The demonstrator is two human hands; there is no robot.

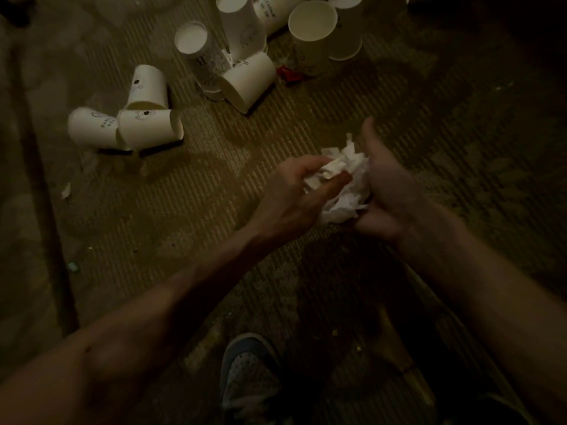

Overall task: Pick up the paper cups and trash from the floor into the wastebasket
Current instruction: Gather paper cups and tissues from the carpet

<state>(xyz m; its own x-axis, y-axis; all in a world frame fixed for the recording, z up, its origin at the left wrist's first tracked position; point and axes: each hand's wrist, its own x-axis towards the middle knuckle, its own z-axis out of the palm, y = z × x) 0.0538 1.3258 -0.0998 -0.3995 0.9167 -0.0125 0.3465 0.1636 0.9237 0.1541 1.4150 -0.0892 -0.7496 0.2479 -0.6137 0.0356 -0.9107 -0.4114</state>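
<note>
Fingers of the left hand curl into a crumpled paper wad; the right hand wraps it from 3 o'clock, thumb raised. The wad sits just right of centre, above the carpeted floor. It looks light, soft and crushable, with no clear long axis, so squeezing it whole should hold best. Paper cups lie tipped from 10 to 12 o'clock, mouths facing varied ways.

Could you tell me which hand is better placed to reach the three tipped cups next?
Probably left: the left hand lies nearer the three tipped paper cups, and the right hand could hold the crumpled tissue both grip.
</note>
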